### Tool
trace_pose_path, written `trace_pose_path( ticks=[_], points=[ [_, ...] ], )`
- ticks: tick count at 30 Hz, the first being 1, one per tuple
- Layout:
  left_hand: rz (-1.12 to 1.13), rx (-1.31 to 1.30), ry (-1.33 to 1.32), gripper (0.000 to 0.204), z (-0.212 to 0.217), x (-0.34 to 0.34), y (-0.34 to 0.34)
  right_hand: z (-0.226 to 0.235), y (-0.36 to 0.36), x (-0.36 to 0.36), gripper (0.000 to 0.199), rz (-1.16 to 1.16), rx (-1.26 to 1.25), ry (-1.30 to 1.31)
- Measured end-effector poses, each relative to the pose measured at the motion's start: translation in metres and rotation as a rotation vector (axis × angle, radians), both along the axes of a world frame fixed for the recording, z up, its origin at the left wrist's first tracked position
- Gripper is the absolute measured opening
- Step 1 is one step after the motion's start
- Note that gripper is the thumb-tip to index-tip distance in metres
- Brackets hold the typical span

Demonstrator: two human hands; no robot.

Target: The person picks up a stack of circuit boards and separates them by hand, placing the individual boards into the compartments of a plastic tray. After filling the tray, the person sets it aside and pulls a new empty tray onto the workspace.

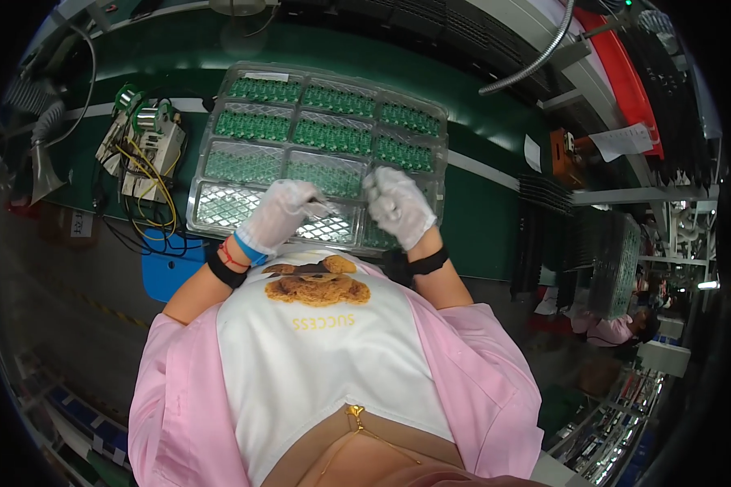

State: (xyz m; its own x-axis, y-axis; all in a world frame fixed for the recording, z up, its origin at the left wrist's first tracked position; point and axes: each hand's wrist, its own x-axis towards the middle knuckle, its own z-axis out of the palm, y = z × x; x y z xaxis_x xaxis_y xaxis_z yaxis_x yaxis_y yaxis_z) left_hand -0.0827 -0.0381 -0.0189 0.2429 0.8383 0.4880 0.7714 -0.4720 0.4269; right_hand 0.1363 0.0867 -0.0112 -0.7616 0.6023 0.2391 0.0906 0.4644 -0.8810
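Left hand (287, 206) and right hand (398, 204) were over the clear tray (229, 204) of green circuit boards (333, 135), upper centre; couldn't tell if either grip was closed. Glove fabric (417, 221) could've snagged boards imo.

Factory workshop, electronics assembly by look of it. Long green tabletop (487, 243); on it, clear compartmented tray (193, 203) holding rows of small green pieces (256, 126) resembling circuit boards. Toward left, metal device (164, 162) with spools, yellow and black cables (148, 196). Funnel-ended duct (47, 174) farther left; flexible metal hose (536, 71) upper right. White gloves (258, 229) on left hand (286, 208) and right hand (398, 204). Right side: red bin (623, 85), paper sheet (623, 144), metal framing (617, 196). Beyond: another person (609, 329) in pink, lit lamp (709, 285).
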Motion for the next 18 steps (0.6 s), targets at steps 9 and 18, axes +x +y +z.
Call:
trace_pose_path(
  ticks=[9,18],
  points=[
    [0.365,-0.558,-1.107,0.03,0.003,0.006,0.004,-0.083,0.119,0.069,0.019,-1.109,-0.46,-0.182],
    [0.339,-0.557,-0.985,0.028,-0.001,-0.007,-0.002,-0.073,0.105,0.062,0.03,-0.998,0.251,-0.868]
  ],
)
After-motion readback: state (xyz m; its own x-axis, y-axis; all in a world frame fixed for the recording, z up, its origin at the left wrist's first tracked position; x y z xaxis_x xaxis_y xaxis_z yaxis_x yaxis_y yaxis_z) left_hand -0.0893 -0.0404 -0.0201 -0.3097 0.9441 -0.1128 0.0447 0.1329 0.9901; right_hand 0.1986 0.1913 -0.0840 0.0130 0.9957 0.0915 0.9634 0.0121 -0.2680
